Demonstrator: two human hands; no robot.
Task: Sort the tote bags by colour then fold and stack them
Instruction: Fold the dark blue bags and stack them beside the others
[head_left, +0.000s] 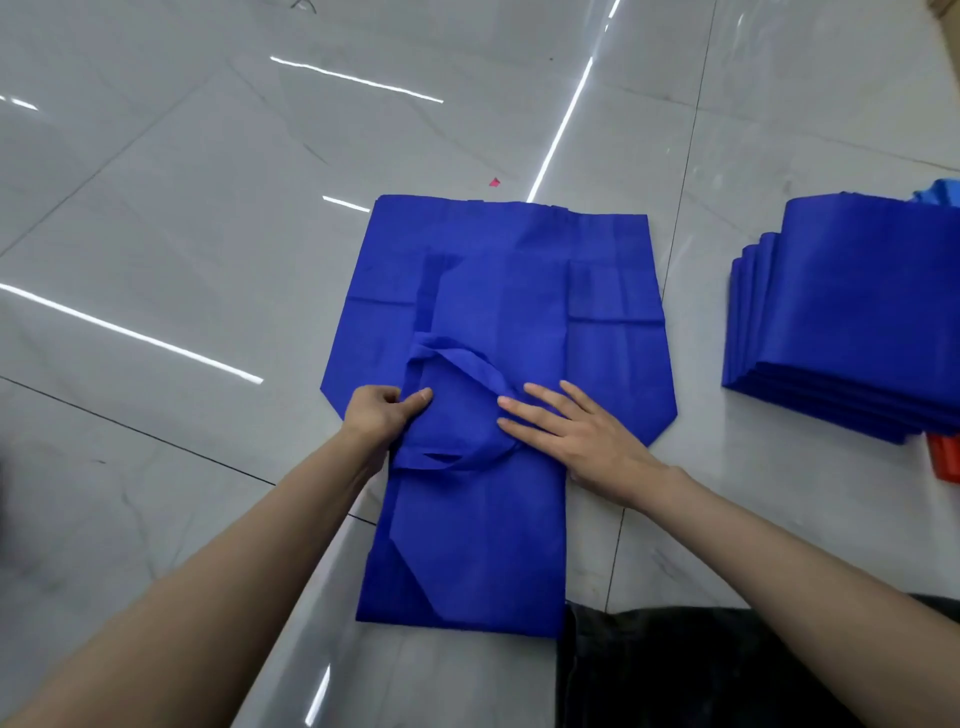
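Note:
A dark blue tote bag (498, 291) lies flat on the glossy floor in the middle of the view, with a narrower folded strip of the same fabric running over it toward me. Its looped handles (467, 364) lie bunched on top near the centre. My left hand (382, 413) pinches the fabric edge at the left of the handles, thumb on top. My right hand (571, 436) lies flat on the bag with fingers straight and spread, pressing the handle down. A stack of folded dark blue bags (852, 322) sits to the right.
The grey tiled floor (182, 234) spreads wide on the left and behind. Something light blue (940, 193) peeks out behind the stack, a red item (944, 456) lies at its near corner, and dark fabric (675, 670) covers the bottom right.

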